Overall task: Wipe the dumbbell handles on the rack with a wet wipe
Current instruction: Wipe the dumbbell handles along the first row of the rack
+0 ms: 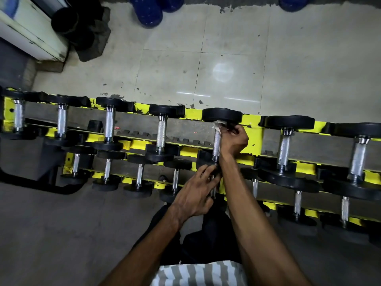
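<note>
Head view: the right hand (233,141) pinches a wet wipe (219,125) against the far end of one top-row dumbbell handle (216,144) on the yellow rack (254,134). The left hand (193,198) grasps a lower handle, mostly hidden. Which handles are already clean cannot be told; many likely remain.

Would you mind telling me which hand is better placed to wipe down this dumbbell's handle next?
The right hand. It already holds the wipe against the top of the handle, under the far weight. The left hand is lower, near the handle's close end, with no wipe visible in it.
</note>
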The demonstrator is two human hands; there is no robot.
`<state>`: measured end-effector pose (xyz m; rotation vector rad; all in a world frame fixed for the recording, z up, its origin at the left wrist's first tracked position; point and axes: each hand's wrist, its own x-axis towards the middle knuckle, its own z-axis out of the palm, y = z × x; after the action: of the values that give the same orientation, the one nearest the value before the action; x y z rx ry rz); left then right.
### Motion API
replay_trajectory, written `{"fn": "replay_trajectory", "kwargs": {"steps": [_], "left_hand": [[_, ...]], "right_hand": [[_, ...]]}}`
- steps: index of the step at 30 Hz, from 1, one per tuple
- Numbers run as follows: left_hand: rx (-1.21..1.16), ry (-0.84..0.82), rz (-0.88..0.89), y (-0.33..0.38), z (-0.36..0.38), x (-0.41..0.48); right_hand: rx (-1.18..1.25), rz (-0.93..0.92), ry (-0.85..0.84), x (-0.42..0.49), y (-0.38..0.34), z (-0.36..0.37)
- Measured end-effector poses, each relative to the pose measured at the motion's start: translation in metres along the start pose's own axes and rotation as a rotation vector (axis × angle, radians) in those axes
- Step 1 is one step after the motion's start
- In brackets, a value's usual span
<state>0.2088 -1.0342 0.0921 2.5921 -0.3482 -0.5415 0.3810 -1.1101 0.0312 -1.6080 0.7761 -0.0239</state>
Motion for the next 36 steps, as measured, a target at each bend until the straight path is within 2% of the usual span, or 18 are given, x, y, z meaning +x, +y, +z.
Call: {"fn": "replay_trajectory", "kwargs": {"steps": [2, 7, 11, 13, 14, 16, 18, 20, 21, 22, 25, 27, 30, 33, 36], "left_hand": [[0.024, -0.017, -0.009, 0.000, 0.002, 0.000], [0.036, -0.019, -0.020, 0.002, 0.004, 0.000], [0.047, -0.020, -0.024, 0.003, 0.003, 0.000], [0.050, -0.020, -0.025, 0.004, 0.002, 0.000], [0.048, -0.024, -0.027, 0.004, 0.002, 0.000], [0.046, -0.037, -0.034, 0.004, 0.002, 0.000], [0.056, -0.043, -0.041, 0.006, 0.000, 0.001], [0.072, -0.040, -0.044, 0.007, -0.001, 0.001], [0.079, -0.036, -0.044, 0.008, -0.002, 0.001], [0.082, -0.034, -0.044, 0.008, -0.002, 0.002], [0.080, -0.033, -0.037, 0.008, -0.002, 0.002], [0.066, -0.030, -0.035, 0.008, -0.002, 0.002], [0.053, -0.027, -0.041, 0.007, 0.000, 0.002], [0.026, -0.021, -0.048, 0.006, 0.001, 0.002], [0.017, -0.021, -0.043, 0.007, 0.001, 0.002]], "right_hand": [[0.042, 0.090, -0.065, 0.011, 0.007, -0.002], [-0.033, 0.269, -0.294, 0.041, 0.015, -0.014], [-0.095, 0.324, -0.477, 0.051, 0.004, -0.022], [-0.088, 0.434, -0.529, 0.057, 0.006, -0.021], [-0.085, 0.511, -0.559, 0.063, 0.012, -0.019], [-0.057, 0.554, -0.668, 0.107, 0.074, -0.003], [0.023, 0.620, -0.747, 0.116, 0.092, 0.007], [0.101, 0.616, -0.778, 0.095, 0.063, 0.006], [0.154, 0.628, -0.722, 0.066, 0.018, -0.003], [0.210, 0.639, -0.691, 0.060, 0.012, -0.005], [0.225, 0.613, -0.612, 0.055, 0.011, -0.010], [0.138, 0.555, -0.545, 0.045, 0.006, -0.018], [0.008, 0.350, -0.466, 0.039, 0.006, -0.028], [-0.178, 0.154, -0.499, 0.041, 0.005, -0.038], [-0.313, 0.084, -0.586, 0.044, 0.000, -0.052]]}}
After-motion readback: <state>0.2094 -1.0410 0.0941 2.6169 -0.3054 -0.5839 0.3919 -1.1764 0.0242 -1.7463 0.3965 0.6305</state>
